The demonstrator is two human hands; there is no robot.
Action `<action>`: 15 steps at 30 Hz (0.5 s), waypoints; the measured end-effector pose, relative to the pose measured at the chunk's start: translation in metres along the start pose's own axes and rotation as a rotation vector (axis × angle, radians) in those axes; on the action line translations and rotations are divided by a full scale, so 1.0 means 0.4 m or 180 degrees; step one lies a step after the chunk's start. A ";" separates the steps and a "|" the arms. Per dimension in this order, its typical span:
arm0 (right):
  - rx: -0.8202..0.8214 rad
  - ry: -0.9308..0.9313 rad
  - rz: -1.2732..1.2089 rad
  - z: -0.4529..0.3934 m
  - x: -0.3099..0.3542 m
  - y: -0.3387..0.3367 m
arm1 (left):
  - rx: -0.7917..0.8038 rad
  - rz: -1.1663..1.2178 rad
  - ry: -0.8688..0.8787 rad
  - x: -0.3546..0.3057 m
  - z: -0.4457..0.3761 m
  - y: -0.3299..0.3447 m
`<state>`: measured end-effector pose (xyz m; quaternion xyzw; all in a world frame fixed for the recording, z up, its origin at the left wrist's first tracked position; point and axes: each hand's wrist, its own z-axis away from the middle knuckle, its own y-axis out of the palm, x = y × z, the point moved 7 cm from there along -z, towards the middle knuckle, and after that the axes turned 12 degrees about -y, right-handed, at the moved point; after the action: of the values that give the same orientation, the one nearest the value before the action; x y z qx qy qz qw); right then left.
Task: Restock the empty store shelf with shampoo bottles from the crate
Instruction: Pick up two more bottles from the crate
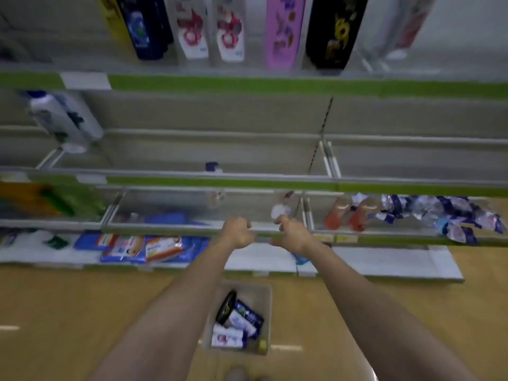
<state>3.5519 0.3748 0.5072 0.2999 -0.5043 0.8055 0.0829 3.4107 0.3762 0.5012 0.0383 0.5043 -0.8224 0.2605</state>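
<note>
Head camera: we look down a blurred run of store shelving (247,86) edged in green strips. On its top tier we note a row of upright bottles (280,31): yellow, dark blue, two white with red print, one pink and one black. The middle shelf (220,178) is almost bare; we record one white bottle with a blue cap (64,119) leaning at its left end and a small dark-capped item (213,166) near its front rail. Below it, a lower tier carries green and orange packs (52,200) at the left, two reddish bottles (349,213) to the right and crumpled blue-and-white sachets (445,215) beyond them. Flat blue and orange packets (143,247) lie on the bottom tier, just above the wooden floor (68,303).

On that floor, between our forearms, stands the crate (264,295). It holds the shampoo bottles (239,323): a black one on edge and several white and blue ones lying flat.

Our left hand (237,232) and right hand (291,233) are raised side by side at the front rail of the lower tier, a narrow gap between them. Both show curled fingers; the blur prevents us from telling whether either grips the rail or anything else.
</note>
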 end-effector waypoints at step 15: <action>0.0965 0.0354 -0.0547 -0.013 -0.202 0.524 | 0.0770 0.0271 -0.1129 0.388 -0.043 0.431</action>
<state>3.5235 0.2927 0.3000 0.3061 -0.3443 0.8776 0.1330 3.3541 0.2687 0.3026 -0.0547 0.3461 -0.8591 0.3731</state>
